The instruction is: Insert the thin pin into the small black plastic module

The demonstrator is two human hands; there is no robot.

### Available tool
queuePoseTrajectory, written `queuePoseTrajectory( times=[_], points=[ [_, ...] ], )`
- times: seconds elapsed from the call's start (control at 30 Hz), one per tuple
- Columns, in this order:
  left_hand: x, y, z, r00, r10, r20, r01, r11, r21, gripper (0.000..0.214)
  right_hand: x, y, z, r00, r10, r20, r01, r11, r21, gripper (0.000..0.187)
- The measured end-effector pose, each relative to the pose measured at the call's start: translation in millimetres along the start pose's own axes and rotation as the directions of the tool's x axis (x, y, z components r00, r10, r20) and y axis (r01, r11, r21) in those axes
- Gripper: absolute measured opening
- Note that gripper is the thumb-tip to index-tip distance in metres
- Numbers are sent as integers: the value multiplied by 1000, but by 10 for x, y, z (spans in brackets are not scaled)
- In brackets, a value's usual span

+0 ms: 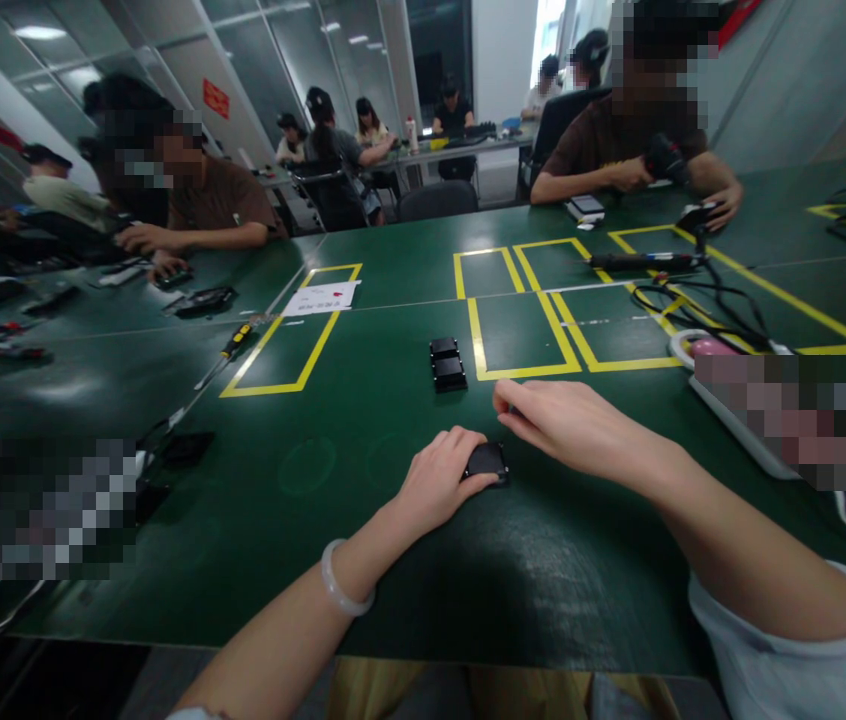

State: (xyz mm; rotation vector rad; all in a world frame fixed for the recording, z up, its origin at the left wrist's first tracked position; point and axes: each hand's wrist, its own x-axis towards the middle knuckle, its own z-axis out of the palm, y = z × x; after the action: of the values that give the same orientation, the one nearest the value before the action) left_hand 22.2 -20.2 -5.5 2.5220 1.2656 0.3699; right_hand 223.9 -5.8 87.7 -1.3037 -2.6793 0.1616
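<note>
A small, flat, black rectangular piece (489,460) is seen just below and right of the frame's centre. It is laid flat on the green tabletop (243,480), its left part covered by the left hand (434,475); small pale spots are shown along its right edge.

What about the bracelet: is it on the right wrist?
No, the bracelet circles the wrist of the left hand, which holds a black piece.
</note>
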Motion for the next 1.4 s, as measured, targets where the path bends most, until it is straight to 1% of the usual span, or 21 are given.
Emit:
queuePoseTrajectory(
  times=[0.1,0.17,0.27,0.33,0.4,0.53,0.63,0.73,0.8,1.0,1.07,1.13,1.27,1.33,1.4],
  points=[
    [0,-2,1,1000,2,-1,-2,1000,-8,35,-31,3,-27,999,-40,-6,40,998,48,8],
    [1,-7,10,1000,3,-6,-3,1000,-5,36,-40,-2,-36,1000,-26,-9,27,999,43,7],
    [2,-15,23,1000,13,-13,-13,1000,5,37,-20,-13,-17,999,39,-8,-39,998,-42,16],
    [2,-18,25,1000,15,-13,-15,1000,8,36,1,-17,2,998,59,-4,-59,994,-88,20],
    [2,-18,21,1000,12,-13,-12,1000,6,35,8,-18,6,999,32,2,-32,997,-74,19],
    [1,-16,15,1000,12,-15,-12,1000,1,34,-26,-22,-37,998,-55,17,55,998,25,14],
    [-1,-18,18,1000,15,-13,-15,1000,8,35,-36,-32,-51,1000,-31,2,31,999,10,10],
    [-5,-21,21,1000,14,-12,-14,1000,13,36,-9,-37,-19,1000,23,3,-23,998,-60,16],
    [-5,-20,18,1000,13,-10,-13,1000,11,36,10,-34,6,999,30,14,-29,997,-78,18],
    [1,-10,4,1000,9,-7,-9,1000,-3,35,-31,-26,-34,999,-47,9,47,999,17,9],
    [0,-11,9,1000,12,-10,-12,1000,-2,35,-44,-33,-49,998,-61,7,61,998,26,6],
    [-3,-14,16,1000,12,-12,-12,1000,0,36,-36,-39,-38,999,-40,-11,40,999,3,7],
    [-8,-21,30,1000,4,-9,-3,1000,5,37,13,-32,33,1000,25,-15,-26,995,-93,18],
    [-6,-22,32,1000,7,-9,-7,1000,5,35,23,-24,53,1000,21,-16,-22,994,-104,18],
    [-4,-21,31,1000,7,-13,-7,1000,8,34,13,-21,47,1000,-10,-29,7,997,-76,15]
  ],
)
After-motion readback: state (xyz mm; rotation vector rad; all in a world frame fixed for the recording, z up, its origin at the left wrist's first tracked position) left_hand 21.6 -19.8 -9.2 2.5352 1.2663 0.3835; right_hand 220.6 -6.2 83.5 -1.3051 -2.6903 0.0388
